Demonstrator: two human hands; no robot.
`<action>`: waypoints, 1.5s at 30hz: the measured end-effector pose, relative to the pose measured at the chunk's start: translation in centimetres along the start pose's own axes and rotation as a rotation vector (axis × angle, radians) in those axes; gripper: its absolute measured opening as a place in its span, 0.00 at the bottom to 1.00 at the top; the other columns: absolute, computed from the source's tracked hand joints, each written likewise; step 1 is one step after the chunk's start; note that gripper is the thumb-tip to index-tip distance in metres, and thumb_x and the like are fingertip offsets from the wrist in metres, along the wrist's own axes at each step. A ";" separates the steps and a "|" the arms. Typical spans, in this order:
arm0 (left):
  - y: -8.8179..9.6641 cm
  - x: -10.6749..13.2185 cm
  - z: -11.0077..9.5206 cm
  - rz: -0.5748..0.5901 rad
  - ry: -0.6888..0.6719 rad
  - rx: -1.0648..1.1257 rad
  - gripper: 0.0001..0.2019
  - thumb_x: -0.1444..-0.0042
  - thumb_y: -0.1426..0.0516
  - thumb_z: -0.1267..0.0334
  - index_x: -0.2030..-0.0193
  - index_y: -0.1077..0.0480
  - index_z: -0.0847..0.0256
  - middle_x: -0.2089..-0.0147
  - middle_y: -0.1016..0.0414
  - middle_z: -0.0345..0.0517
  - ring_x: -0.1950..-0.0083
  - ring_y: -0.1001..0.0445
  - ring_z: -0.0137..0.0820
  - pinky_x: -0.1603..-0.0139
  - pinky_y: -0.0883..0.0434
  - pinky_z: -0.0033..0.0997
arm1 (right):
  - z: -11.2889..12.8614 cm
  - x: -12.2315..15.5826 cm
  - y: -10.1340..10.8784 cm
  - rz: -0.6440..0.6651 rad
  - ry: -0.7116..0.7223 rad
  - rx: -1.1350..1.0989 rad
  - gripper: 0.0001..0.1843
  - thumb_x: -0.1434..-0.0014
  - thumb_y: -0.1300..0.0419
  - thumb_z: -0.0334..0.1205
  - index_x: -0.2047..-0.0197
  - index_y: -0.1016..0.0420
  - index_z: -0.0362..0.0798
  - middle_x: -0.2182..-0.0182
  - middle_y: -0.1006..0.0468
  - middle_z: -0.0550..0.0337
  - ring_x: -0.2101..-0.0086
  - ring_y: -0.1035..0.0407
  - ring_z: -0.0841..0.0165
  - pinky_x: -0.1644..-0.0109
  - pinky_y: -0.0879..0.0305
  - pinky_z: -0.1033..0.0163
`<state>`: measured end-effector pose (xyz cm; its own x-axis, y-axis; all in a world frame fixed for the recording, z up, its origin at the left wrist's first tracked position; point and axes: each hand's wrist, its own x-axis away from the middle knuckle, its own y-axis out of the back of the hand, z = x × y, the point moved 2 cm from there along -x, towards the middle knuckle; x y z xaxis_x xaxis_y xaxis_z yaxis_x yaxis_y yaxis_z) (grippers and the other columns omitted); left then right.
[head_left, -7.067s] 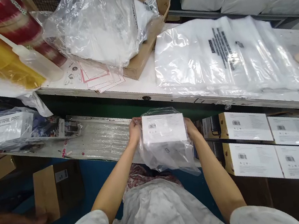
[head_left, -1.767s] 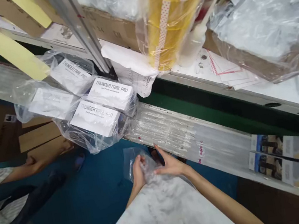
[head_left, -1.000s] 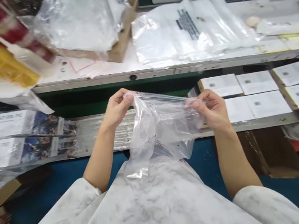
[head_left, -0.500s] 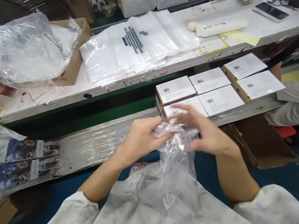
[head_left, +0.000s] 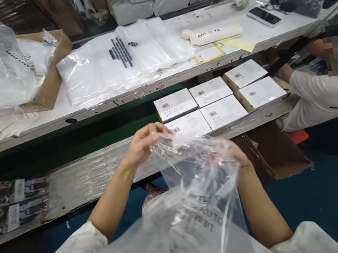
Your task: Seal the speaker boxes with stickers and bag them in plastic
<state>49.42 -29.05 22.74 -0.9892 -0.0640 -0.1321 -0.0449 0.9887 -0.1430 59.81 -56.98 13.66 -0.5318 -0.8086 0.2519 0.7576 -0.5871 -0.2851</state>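
A clear plastic bag with dark printed lettering is stretched between my hands and hangs down in front of my clothing. My left hand pinches its upper left edge between thumb and fingers. On the other side, my right hand grips the bag at its upper right, with its fingers seen only blurrily through the plastic. Just beyond the bag stand several white boxes with barcodes on top, grouped in two rows on the lower ledge. The left fingertips are close to the nearest box.
A stack of flat plastic bags lies on the white shelf, beside a cardboard box of plastic. Picture-printed boxes stand at left. A co-worker's sleeve is at right, near an open carton.
The bunched bag has been spread wide between my hands. My left hand moved left; my right hand went from loose fingers beside the bag to gripping it. The view shifted right.
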 end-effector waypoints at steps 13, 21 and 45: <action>-2.0 1.2 8.1 -0.247 0.375 -0.777 0.24 0.35 0.42 0.40 0.43 0.33 0.56 0.47 0.23 0.51 0.52 0.23 0.42 0.58 0.30 0.36 | 0.4 -1.5 2.7 0.265 -0.173 0.669 0.24 0.37 0.37 0.60 0.71 0.24 0.47 0.76 0.26 0.61 0.73 0.33 0.67 0.67 0.39 0.62; 0.0 0.0 16.0 -0.183 0.248 -0.810 0.62 0.56 0.26 0.48 0.19 0.56 0.50 0.18 0.58 0.64 0.21 0.49 0.62 0.32 0.32 0.56 | -4.2 -3.4 4.0 -0.426 0.068 0.712 0.15 0.42 0.37 0.53 0.69 0.30 0.50 0.72 0.26 0.60 0.67 0.32 0.63 0.60 0.37 0.59; 12.5 11.7 9.9 -0.644 0.422 -0.318 0.25 0.41 0.39 0.38 0.71 0.38 0.57 0.74 0.38 0.36 0.71 0.39 0.28 0.68 0.40 0.29 | -6.5 -14.9 -5.9 -0.152 0.028 0.504 0.29 0.31 0.47 0.67 0.67 0.29 0.50 0.74 0.25 0.61 0.75 0.32 0.67 0.71 0.32 0.60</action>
<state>38.63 -18.76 9.64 -0.7230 -0.6364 0.2688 -0.5944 0.7713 0.2277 60.82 -41.70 5.54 -0.6543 -0.7205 0.2295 0.7556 -0.6115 0.2346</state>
